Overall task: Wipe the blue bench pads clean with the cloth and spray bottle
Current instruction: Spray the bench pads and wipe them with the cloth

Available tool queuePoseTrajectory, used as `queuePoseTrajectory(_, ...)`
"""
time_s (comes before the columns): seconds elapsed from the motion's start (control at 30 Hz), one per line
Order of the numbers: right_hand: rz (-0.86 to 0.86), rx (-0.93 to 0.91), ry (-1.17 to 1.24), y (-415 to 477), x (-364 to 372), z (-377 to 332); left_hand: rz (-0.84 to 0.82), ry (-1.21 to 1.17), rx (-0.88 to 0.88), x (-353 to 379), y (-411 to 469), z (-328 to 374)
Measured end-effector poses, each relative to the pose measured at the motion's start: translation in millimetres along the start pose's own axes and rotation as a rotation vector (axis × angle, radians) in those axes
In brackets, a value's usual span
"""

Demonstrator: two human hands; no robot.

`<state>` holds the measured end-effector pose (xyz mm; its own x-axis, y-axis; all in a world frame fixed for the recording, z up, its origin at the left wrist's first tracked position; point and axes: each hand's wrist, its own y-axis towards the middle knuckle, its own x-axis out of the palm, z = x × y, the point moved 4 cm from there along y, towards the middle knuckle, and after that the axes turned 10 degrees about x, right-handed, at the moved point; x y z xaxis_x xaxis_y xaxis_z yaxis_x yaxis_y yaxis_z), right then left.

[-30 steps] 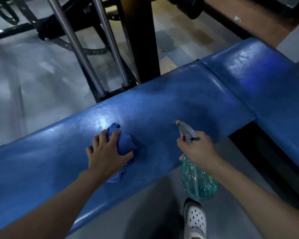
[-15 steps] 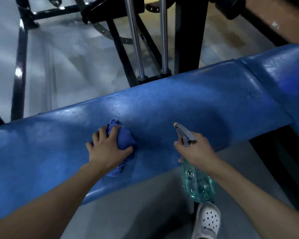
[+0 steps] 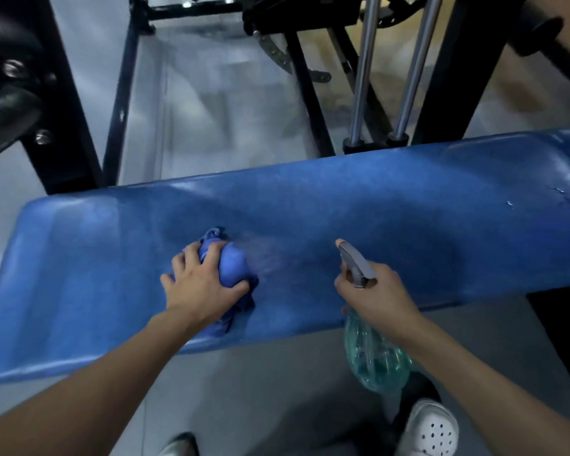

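Cloth (image 3: 231, 265) and spray bottle (image 3: 375, 362) farther left along pad (image 3: 408, 218); bare pad leftward.

I count one bench pad (image 3: 392, 205), one cloth (image 3: 232, 264), one spray bottle (image 3: 375, 360), two shiny rods (image 3: 362, 70), two shoes (image 3: 431, 429), and two hands: left hand (image 3: 201, 289), right hand (image 3: 380, 297).
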<state>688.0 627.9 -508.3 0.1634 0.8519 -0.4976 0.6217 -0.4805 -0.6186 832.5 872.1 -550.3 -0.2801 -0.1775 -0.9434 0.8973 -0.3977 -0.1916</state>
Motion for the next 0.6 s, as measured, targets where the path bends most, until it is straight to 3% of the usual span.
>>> queuePoseTrajectory(0.6, -0.140, -0.121, -0.167, -23, 126, -73, 0.073, -0.066, -0.250, -34, -49, -141)
